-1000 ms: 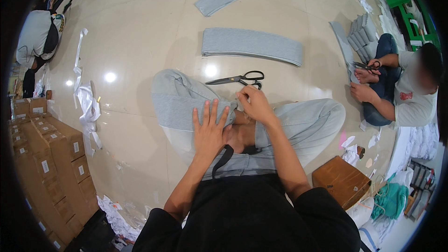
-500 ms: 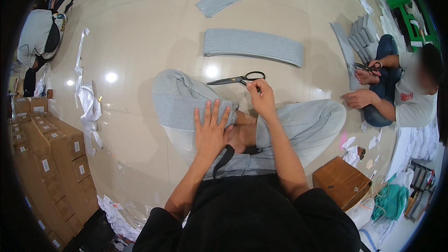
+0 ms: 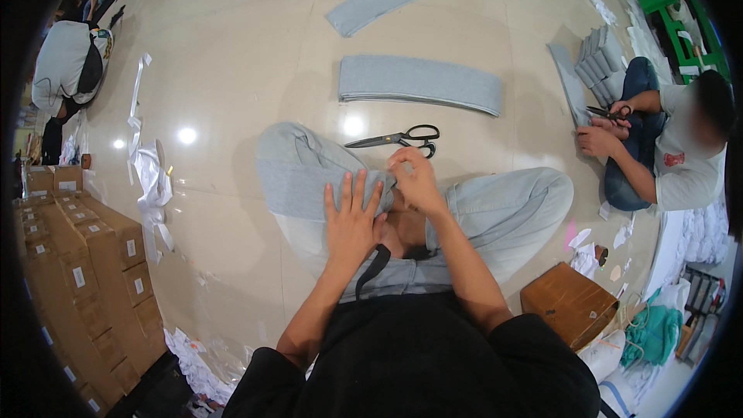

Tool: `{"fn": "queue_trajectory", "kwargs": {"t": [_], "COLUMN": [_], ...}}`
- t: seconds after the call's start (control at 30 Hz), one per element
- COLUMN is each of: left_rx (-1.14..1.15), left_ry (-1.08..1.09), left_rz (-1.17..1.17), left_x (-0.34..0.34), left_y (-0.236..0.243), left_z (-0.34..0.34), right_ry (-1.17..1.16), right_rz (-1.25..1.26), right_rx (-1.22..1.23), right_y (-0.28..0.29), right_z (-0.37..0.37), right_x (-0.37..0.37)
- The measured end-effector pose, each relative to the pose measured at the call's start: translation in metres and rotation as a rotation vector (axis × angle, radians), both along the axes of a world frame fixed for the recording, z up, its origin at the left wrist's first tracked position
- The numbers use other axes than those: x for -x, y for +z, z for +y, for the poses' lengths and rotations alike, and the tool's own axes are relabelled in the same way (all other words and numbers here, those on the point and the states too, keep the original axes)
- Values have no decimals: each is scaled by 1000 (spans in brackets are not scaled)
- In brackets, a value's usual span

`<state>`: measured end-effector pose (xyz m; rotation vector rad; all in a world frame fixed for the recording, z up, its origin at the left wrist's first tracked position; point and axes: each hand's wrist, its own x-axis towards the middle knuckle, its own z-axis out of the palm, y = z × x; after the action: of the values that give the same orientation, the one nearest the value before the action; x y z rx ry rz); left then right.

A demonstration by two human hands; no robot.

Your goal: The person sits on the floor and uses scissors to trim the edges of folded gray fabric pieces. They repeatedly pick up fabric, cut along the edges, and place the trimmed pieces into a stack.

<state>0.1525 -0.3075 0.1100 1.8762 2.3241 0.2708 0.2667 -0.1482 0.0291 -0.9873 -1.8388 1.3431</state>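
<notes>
My left hand (image 3: pixel 352 213) lies flat with spread fingers on a grey knit fabric piece (image 3: pixel 298 186), which is draped over my crossed left leg. Just right of it, my right hand (image 3: pixel 418 182) hovers over the gap between my legs, its fingers loosely bent and no object visible in them. A pair of black-handled scissors (image 3: pixel 391 139) rests on the floor beyond my right hand, blades pointing left. Past the scissors lies a flat stack of grey fabric strips (image 3: pixel 418 85). A shorter grey strip (image 3: pixel 387 1) is farther off.
At right sits a co-worker (image 3: pixel 689 147) holding scissors (image 3: pixel 611 112), beside folded grey bundles (image 3: pixel 600 62). A brown box (image 3: pixel 569 303) stands near my right side. Stacked cartons (image 3: pixel 93 263) line the left, with white scrap ribbon (image 3: pixel 151 178) on the floor (image 3: pixel 217 224).
My right hand has let go of the scissors' handle and moved left toward my left hand. The scissors stay on the floor. The co-worker's lower hand has shifted toward their foot.
</notes>
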Motion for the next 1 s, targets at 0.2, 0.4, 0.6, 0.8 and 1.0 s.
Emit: {"fn": "queue_trajectory", "kwargs": {"t": [0.2, 0.4, 0.6, 0.8, 1.0], "left_rx": [-12, -5, -18, -10, -8], "left_ry": [5, 19, 6, 6, -10], "left_rz": [-2, -4, -9, -10, 5], "left_x": [0, -1, -1, -2, -2], "left_y": [-4, -4, -4, -4, -5], "left_z": [-3, -3, -2, -3, 0], "right_ry": [14, 228, -24, -311, 20], "right_rz": [-195, -188, -64, 4, -72], "right_rx": [397, 99, 141, 110, 219], "right_y": [30, 24, 15, 26, 19], "right_z": [35, 4, -1, 25, 36], "right_x": [-22, 0, 4, -11, -23]}}
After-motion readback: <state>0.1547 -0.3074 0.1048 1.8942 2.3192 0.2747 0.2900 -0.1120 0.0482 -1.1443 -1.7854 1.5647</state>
